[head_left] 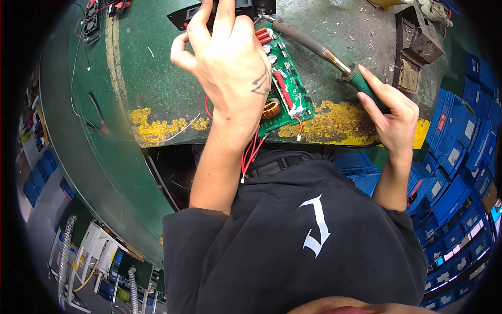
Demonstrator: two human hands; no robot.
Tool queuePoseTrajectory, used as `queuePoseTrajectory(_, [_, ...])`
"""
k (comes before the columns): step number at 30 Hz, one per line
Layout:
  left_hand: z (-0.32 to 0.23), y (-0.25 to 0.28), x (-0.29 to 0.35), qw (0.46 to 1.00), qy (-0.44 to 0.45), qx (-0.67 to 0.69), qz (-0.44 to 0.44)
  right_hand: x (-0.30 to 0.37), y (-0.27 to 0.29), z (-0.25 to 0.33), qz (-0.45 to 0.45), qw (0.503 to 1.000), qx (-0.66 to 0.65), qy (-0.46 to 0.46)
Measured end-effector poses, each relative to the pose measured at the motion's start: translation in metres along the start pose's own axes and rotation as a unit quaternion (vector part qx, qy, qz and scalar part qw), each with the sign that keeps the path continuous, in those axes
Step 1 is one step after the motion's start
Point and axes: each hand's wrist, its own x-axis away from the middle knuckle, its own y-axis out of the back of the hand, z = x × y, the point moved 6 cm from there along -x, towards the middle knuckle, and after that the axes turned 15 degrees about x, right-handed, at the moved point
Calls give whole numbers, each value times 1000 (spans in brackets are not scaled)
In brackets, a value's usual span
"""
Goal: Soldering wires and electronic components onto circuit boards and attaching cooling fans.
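nearest, a green circuit board [294,78] lies at the table's [334,125] front edge, red wires [244,167] hanging over. the right hand [389,104] has its fingers pinching a soldering iron's [320,49] handle, the tip beside a black housing [246,9]. the left hand's [230,57] fingers lie spread over that housing; i cannot tell if they pinch it. rightward, a metal box's [421,44] tray holds a tan pad [409,77]. past the table, blue bins [452,120] bear white labels, contents unclear.

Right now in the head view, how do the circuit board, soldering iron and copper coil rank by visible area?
1. Circuit board, partly hidden by the left hand.
2. Soldering iron, slim, in the right hand.
3. Copper coil.
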Motion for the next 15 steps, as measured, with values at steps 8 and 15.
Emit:
queuePoseTrajectory(8, [-1,0,-1,1000,2,-19,13,-3,1,2,13,1000,3,5])
queuePoseTrajectory(15, [-1,0,-1,1000,-4,-18,14,-3,6,9,9,999,40,31])
